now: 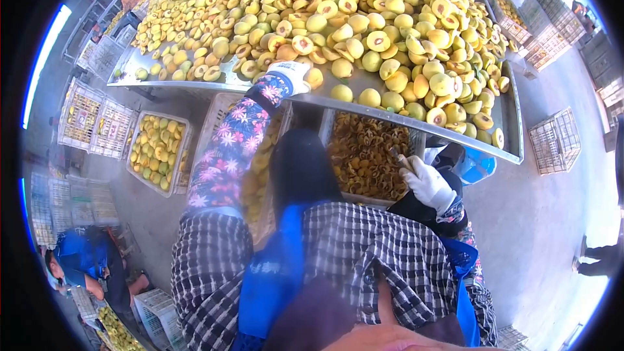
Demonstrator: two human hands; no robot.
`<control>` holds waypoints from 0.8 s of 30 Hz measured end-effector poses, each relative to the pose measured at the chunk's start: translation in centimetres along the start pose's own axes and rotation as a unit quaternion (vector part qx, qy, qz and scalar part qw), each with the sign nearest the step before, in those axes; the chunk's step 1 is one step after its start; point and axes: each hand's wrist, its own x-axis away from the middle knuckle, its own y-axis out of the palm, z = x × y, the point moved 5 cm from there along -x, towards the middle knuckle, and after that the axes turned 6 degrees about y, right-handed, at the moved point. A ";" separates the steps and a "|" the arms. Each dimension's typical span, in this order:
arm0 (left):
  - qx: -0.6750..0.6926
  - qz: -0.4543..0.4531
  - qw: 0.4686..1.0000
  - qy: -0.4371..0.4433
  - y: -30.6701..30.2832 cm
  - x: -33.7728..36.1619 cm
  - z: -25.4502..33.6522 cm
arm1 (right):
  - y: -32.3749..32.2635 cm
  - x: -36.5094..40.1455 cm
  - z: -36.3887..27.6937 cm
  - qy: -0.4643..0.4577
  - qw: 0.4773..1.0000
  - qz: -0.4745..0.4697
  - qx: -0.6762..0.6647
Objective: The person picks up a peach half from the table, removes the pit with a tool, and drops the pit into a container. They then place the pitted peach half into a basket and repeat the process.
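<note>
My left hand [290, 78], in a white glove, reaches over the near edge of a metal table [214, 83] heaped with halved yellow peaches [390, 6]. Its thumb and fingers curl around a peach half [314, 78] at the front of the heap. Lower down to the right, my gloved right hand [429, 185] is closed around a small pitting knife [398, 155], its tip pointing up and left. Beneath that tip stands a crate [364, 200] of brown peach pits and scraps [367, 156].
At my left a crate [183, 185] holds whole yellow-green peaches [156, 149], with another crate [218, 114] under the table edge. A blue bucket [476, 168] stands right of my knee. Farther right is a white crate [554, 142]. A co-worker in blue [81, 257] sits lower left.
</note>
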 end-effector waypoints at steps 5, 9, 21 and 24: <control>0.215 0.123 0.965 -0.085 -1.1 1.8 -1.4 | 0.1 0.0 1.6 -0.012 0.998 -0.007 -0.057; 0.755 0.281 0.591 -0.033 -0.3 2.7 2.2 | -0.9 -0.8 -3.7 -0.187 0.980 0.044 -0.054; 0.866 0.296 0.396 0.069 -3.9 4.5 15.9 | -3.5 -3.6 -14.4 -0.240 0.942 0.230 0.050; 0.869 0.283 0.404 0.040 -5.8 5.5 16.6 | -2.7 -3.6 -14.8 -0.193 0.953 0.224 0.057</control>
